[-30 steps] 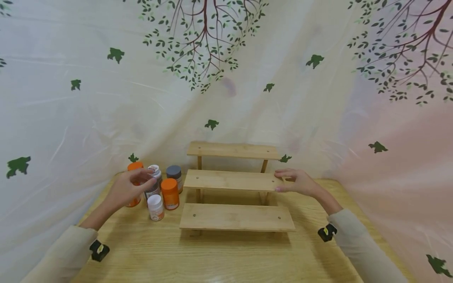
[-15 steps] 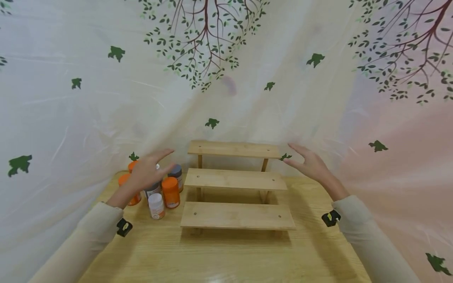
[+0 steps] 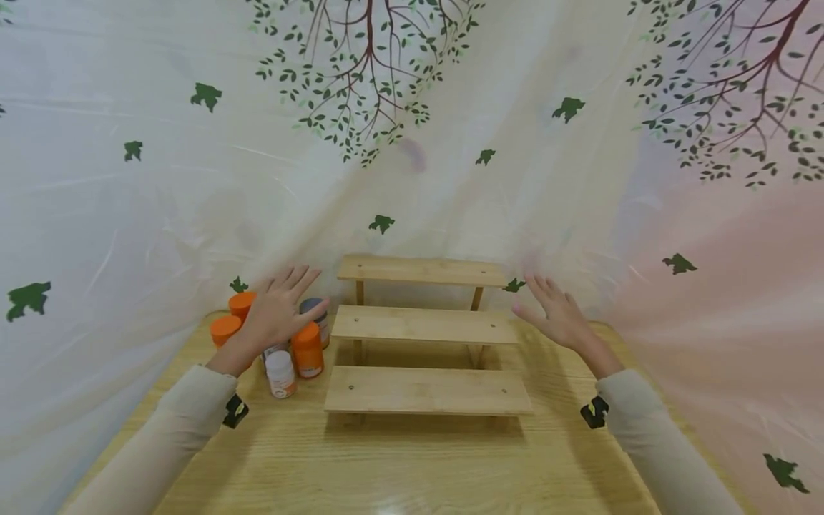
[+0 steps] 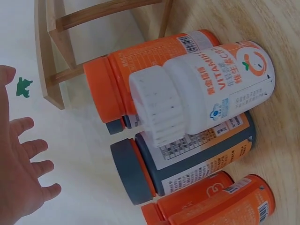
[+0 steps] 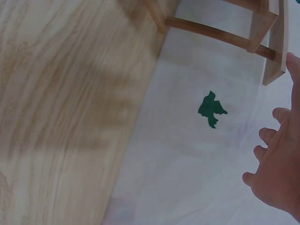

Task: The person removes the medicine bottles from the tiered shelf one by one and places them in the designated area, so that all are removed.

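A three-tier wooden shelf (image 3: 425, 325) stands in the middle of the table, its tiers bare. On its left is a cluster of bottles: a white vitamin bottle (image 4: 211, 89), an orange bottle (image 3: 307, 350), a dark-capped bottle (image 4: 187, 154) and several more. Above the cluster my left hand (image 3: 273, 311) hovers with fingers spread, holding nothing and hiding some bottles in the head view. My right hand (image 3: 556, 315) is held in the air off the shelf's right side, fingers extended, with nothing in it.
The wooden table (image 3: 412, 465) extends in front of the shelf and to its right. Behind hangs a pale curtain (image 3: 438, 200) printed with branches and green leaves. Two orange-capped bottles (image 3: 225, 330) stand at the cluster's far left.
My left hand has moved right and its fingers have straightened. My right hand has left the middle tier's right end and opened out to the right. The shelf and bottles stay put.
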The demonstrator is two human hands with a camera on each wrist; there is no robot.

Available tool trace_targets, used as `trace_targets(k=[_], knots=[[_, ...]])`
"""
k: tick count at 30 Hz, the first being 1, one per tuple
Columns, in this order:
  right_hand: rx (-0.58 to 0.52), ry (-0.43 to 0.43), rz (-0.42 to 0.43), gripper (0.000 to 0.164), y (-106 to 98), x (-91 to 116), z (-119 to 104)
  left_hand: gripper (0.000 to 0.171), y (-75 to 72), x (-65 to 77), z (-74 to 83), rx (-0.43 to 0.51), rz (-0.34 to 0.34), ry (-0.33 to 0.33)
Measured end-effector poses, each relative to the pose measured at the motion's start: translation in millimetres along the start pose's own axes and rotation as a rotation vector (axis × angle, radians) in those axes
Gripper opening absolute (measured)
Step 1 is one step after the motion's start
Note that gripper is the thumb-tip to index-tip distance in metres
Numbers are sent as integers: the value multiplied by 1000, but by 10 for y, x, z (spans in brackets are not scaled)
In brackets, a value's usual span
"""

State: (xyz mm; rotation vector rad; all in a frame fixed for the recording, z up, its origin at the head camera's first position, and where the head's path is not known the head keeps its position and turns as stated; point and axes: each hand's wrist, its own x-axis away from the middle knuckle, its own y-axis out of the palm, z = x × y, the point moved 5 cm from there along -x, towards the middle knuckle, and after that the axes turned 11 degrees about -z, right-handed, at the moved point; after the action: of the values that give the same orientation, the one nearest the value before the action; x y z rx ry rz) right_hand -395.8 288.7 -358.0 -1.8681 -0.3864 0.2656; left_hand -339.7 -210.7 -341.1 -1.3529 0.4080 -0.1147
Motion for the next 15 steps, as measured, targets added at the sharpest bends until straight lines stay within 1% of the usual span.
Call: trace_targets(k=[6,15], knots=[[29,25,-21,84,71,42,27,74,81,31,-64,39,-57,-23],[33,33,-31,84,90,55,53,77,129,47,-115,42,-80,-33]])
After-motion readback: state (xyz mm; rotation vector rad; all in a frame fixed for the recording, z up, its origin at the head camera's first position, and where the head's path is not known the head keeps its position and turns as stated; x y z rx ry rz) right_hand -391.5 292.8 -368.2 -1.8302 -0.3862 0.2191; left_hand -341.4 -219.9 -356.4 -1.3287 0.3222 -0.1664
